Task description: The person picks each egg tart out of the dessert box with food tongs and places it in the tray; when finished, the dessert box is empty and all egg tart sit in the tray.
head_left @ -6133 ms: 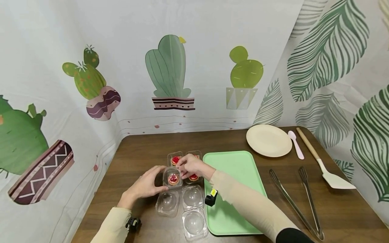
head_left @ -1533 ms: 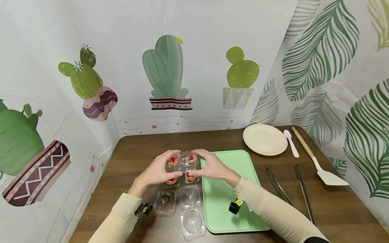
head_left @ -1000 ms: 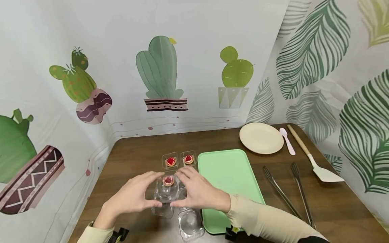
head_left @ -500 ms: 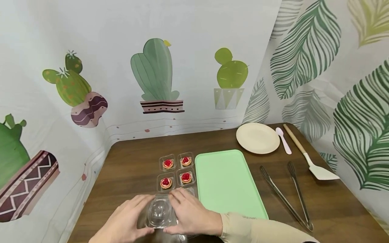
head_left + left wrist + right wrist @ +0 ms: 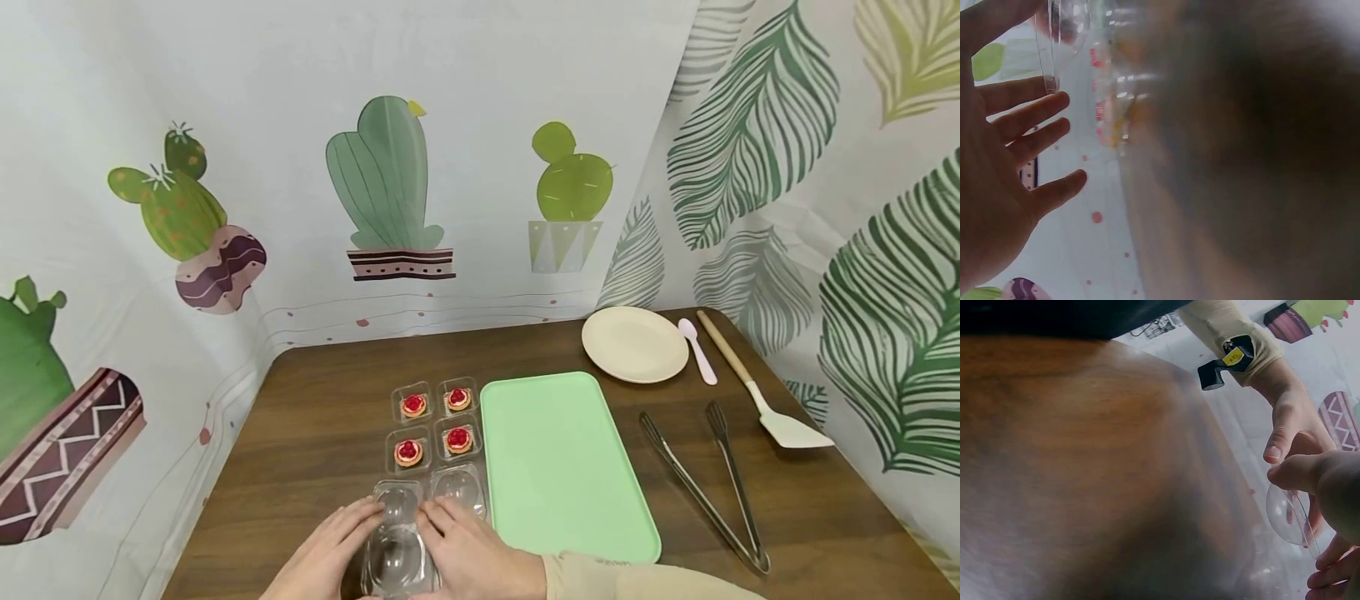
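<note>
My left hand point(image 5: 326, 550) and right hand point(image 5: 480, 554) hold a clear domed plastic lid point(image 5: 396, 565) between them at the near side of the table. In the left wrist view, thumb and index finger grip the lid point(image 5: 1063, 28) at its edge while the other fingers spread free. In the right wrist view, the lid point(image 5: 1280, 515) is between both hands, its dome bulging toward the table. Beyond them, several small red-topped tarts point(image 5: 408, 452) sit uncovered in clear square plastic trays point(image 5: 442, 452). Another clear domed piece point(image 5: 399, 500) lies just past my fingertips.
Right of the tarts lies a green tray point(image 5: 566, 467), close to another clear domed piece point(image 5: 459, 487). Farther right are metal tongs point(image 5: 705, 500), a cream plate point(image 5: 635, 344), a pink spoon point(image 5: 697, 350) and a white spatula point(image 5: 791, 431). A printed cloth point(image 5: 480, 167) hangs behind the table.
About six seconds ago my hands were at the near-left tart's container. Since then both hands have lifted a clear lid over the tarts and carried it toward me, lower in view.
</note>
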Demonstrator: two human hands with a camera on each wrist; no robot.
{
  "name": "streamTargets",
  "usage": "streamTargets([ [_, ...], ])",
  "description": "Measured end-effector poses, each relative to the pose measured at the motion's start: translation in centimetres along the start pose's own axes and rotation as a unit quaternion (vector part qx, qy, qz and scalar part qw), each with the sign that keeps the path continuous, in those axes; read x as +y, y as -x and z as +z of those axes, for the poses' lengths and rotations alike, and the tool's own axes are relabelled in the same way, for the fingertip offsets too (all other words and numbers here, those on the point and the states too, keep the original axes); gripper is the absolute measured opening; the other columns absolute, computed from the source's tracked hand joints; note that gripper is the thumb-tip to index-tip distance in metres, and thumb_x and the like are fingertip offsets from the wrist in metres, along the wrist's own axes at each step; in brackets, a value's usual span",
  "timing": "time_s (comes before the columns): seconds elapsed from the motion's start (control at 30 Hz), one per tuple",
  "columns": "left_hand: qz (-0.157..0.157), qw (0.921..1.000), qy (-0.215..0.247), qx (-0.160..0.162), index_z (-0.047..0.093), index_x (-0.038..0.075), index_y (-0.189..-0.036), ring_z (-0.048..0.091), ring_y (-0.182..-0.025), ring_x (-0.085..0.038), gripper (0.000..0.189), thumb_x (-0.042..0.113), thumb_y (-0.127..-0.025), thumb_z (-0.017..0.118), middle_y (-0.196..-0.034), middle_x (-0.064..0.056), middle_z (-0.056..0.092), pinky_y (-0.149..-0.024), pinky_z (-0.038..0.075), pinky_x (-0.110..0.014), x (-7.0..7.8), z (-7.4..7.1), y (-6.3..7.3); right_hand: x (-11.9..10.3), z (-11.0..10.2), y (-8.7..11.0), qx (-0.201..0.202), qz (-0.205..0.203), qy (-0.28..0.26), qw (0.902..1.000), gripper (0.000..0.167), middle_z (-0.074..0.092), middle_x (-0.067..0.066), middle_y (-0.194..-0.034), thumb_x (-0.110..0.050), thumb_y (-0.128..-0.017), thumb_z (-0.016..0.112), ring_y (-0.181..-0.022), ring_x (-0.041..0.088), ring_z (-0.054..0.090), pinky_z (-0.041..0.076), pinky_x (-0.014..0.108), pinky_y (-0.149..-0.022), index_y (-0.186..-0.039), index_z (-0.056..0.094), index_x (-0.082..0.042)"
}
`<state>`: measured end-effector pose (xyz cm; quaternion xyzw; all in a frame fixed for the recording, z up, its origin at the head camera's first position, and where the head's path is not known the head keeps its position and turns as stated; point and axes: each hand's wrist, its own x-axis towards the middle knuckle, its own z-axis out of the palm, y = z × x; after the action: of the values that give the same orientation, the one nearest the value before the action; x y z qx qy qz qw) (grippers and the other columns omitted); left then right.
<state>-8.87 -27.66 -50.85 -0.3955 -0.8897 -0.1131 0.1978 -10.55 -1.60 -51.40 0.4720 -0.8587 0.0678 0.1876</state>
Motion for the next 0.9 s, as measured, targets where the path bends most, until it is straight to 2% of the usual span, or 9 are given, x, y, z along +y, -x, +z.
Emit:
streamTargets([
  [0.1, 0.007, 1.0000, -0.004, 0.005, 0.062, 0.005, -0.124, 0.052, -0.119, -0.030, 0.094, 0.079, -0.066, 0.065, -0.130, -0.011, 0.060, -0.120, 0.002, -0.017, -0.2, 1.0, 0.8, -0.2, 0.6, 0.2, 0.005, -0.014, 0.023, 0.9996, 0.083, 0.063, 0.013, -0.125, -0.073, -0.081, 0.056, -0.116, 0.025, 0.059, 0.047, 0.033, -0.103, -0.124, 0.063, -0.002],
  [0.23, 0.028, 0.9993, -0.023, 0.009, 0.062, 0.006, -0.124, 0.047, -0.122, -0.031, 0.091, 0.078, -0.069, 0.063, -0.131, -0.014, 0.058, -0.121, -0.003, -0.022, -0.4, 2.1, 1.6, -0.4, 1.2, 0.6, 0.011, -0.026, 0.047, 0.9985, 0.074, 0.063, 0.014, -0.126, -0.068, -0.085, 0.055, -0.118, 0.028, 0.058, 0.049, 0.035, -0.101, -0.120, 0.066, -0.004],
  [0.37, 0.032, 0.9988, -0.036, 0.012, 0.062, 0.008, -0.125, 0.042, -0.127, -0.031, 0.089, 0.079, -0.071, 0.060, -0.133, -0.016, 0.056, -0.121, -0.005, -0.023, -0.4, 2.7, 1.9, -0.5, 1.6, 0.8, 0.009, -0.033, 0.060, 0.9976, 0.064, 0.061, 0.016, -0.128, -0.061, -0.090, 0.052, -0.121, 0.032, 0.056, 0.049, 0.037, -0.101, -0.118, 0.067, -0.006],
  [0.53, 0.024, 0.9986, -0.044, 0.014, 0.063, 0.009, -0.123, 0.047, -0.121, -0.034, 0.090, 0.081, -0.071, 0.056, -0.133, -0.016, 0.057, -0.121, -0.005, -0.023, -0.2, 2.8, 2.0, -0.5, 1.6, 0.8, 0.003, -0.039, 0.057, 0.9976, 0.057, 0.061, 0.016, -0.129, -0.054, -0.092, 0.053, -0.123, 0.033, 0.055, 0.048, 0.037, -0.102, -0.118, 0.067, -0.006],
  [0.6, 0.020, 0.9985, -0.049, 0.010, 0.064, 0.009, -0.123, 0.049, -0.119, -0.035, 0.090, 0.082, -0.071, 0.055, -0.133, -0.015, 0.057, -0.121, -0.006, -0.023, -0.1, 2.7, 2.0, -0.5, 1.5, 0.8, -0.001, -0.039, 0.051, 0.9979, 0.060, 0.060, 0.016, -0.130, -0.056, -0.092, 0.052, -0.123, 0.034, 0.054, 0.049, 0.038, -0.102, -0.120, 0.067, -0.005],
  [0.77, 0.003, 0.9981, -0.062, -0.008, 0.061, 0.007, -0.127, 0.050, -0.119, -0.033, 0.097, 0.085, -0.070, 0.053, -0.133, -0.014, 0.058, -0.120, -0.010, -0.022, 0.4, 2.3, 1.8, -0.3, 1.0, 0.8, -0.016, -0.030, 0.025, 0.9991, 0.081, 0.057, 0.018, -0.133, -0.070, -0.086, 0.052, -0.125, 0.035, 0.051, 0.047, 0.039, -0.104, -0.126, 0.061, 0.000],
  [0.83, -0.008, 0.9983, -0.056, -0.015, 0.059, 0.006, -0.130, 0.050, -0.120, -0.033, 0.101, 0.086, -0.068, 0.055, -0.133, -0.014, 0.058, -0.119, -0.011, -0.021, 0.6, 1.9, 1.4, -0.1, 0.7, 0.8, -0.022, -0.022, 0.011, 0.9995, 0.091, 0.055, 0.019, -0.136, -0.076, -0.081, 0.052, -0.127, 0.036, 0.050, 0.045, 0.039, -0.106, -0.129, 0.058, 0.001],
  [0.9, -0.023, 0.9985, -0.044, -0.023, 0.059, 0.006, -0.131, 0.052, -0.121, -0.032, 0.100, 0.084, -0.067, 0.059, -0.134, -0.013, 0.058, -0.118, -0.011, -0.019, 0.9, 1.3, 0.9, 0.2, 0.1, 0.7, -0.025, -0.013, -0.004, 0.9996, 0.093, 0.053, 0.019, -0.137, -0.077, -0.080, 0.053, -0.129, 0.036, 0.048, 0.043, 0.040, -0.107, -0.131, 0.057, 0.001],
])
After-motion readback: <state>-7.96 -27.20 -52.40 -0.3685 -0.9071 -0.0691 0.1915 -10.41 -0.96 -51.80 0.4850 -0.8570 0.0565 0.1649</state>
